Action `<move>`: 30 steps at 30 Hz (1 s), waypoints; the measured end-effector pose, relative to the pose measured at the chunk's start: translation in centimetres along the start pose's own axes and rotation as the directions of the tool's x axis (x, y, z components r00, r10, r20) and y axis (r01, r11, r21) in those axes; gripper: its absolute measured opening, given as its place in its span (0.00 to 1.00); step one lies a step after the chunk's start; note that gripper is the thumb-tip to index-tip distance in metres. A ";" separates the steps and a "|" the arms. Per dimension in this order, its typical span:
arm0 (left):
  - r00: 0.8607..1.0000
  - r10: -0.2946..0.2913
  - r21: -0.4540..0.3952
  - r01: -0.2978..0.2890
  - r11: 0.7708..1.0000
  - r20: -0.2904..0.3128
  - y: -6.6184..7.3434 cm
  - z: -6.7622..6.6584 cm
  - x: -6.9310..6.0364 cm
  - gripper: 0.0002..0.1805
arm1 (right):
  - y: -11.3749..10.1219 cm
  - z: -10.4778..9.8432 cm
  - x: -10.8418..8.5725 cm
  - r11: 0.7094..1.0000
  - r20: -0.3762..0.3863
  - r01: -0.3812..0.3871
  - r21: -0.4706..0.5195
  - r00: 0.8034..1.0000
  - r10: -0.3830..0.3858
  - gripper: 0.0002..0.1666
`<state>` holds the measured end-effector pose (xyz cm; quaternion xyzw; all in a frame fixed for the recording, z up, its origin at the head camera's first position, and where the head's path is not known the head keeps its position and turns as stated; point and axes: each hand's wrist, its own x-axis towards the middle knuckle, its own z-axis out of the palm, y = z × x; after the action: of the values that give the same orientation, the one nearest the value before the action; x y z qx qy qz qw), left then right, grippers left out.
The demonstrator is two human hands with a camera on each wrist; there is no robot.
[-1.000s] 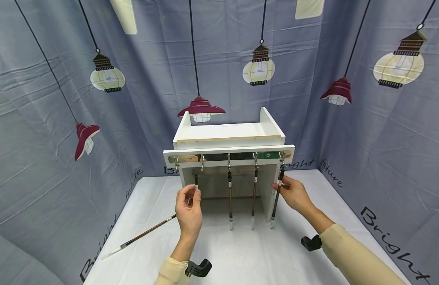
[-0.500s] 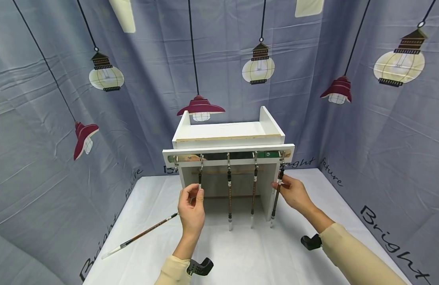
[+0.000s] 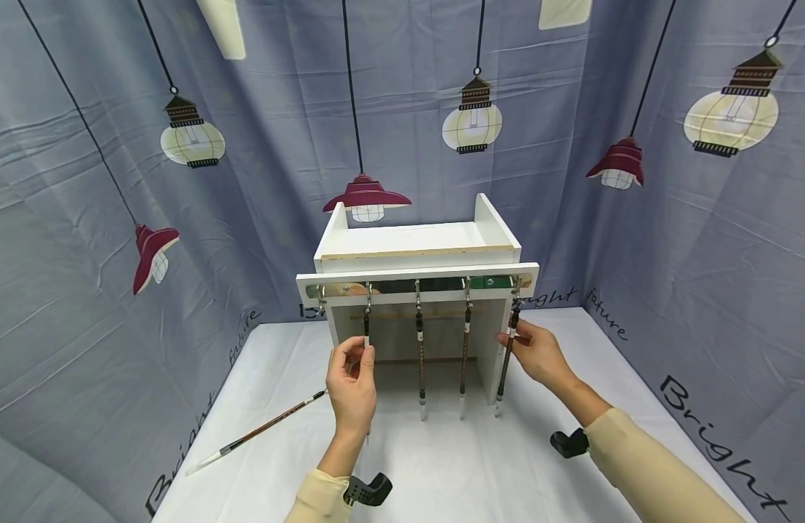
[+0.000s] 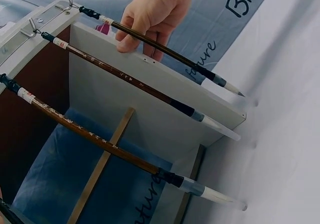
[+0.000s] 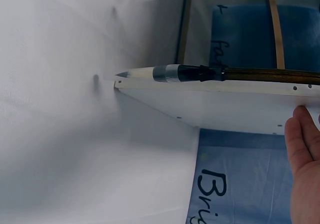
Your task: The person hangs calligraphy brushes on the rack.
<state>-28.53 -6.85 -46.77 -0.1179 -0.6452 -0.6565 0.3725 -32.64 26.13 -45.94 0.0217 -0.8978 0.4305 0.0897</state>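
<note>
My left hand [image 3: 352,385] pinches a calligraphy brush [image 3: 366,325] near its dark top end, directly below the second hook from the left; its loop appears to be on that hook. Most of this brush is hidden behind the hand. My right hand [image 3: 540,356] grips the front edge of the white stand's side panel [image 4: 100,48], behind the rightmost hanging brush [image 3: 507,359]. In the right wrist view, fingers [image 5: 300,139] lie against the panel's outer face. Two more brushes, a middle one [image 3: 421,356] and its neighbour [image 3: 466,349], hang tip-down from hooks.
Another brush [image 3: 265,428] with a clear tip cover lies slantwise on the white table [image 3: 442,472] at left. The leftmost hook [image 3: 321,296] on the stand's front bar [image 3: 415,273] bears nothing. Behind stands a blue-grey curtain [image 3: 278,181] printed with lamps.
My left hand has moved slightly right and brought its brush from left of the second hook to right beneath it. The right hand stays on the panel.
</note>
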 end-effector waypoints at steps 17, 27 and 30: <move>0.999 -0.027 0.045 0.028 0.999 -0.031 2.4 0.6 0.3 0.09 | 0.1 0.1 0.1 1.000 -0.001 -0.007 0.015 1.000 0.007 0.34; 0.999 -0.043 0.024 0.043 0.999 -0.029 2.1 0.7 0.4 0.10 | -0.1 0.1 0.1 1.000 -0.003 -0.024 0.019 1.000 0.024 0.33; 0.999 -0.046 0.022 0.046 0.999 -0.029 1.7 0.7 0.4 0.10 | -0.1 0.0 0.1 1.000 -0.001 -0.024 0.019 1.000 0.024 0.33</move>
<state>-27.98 -6.12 -45.11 -0.0893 -0.6498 -0.6592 0.3678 -32.71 26.06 -45.87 0.0117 -0.8939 0.4400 0.0849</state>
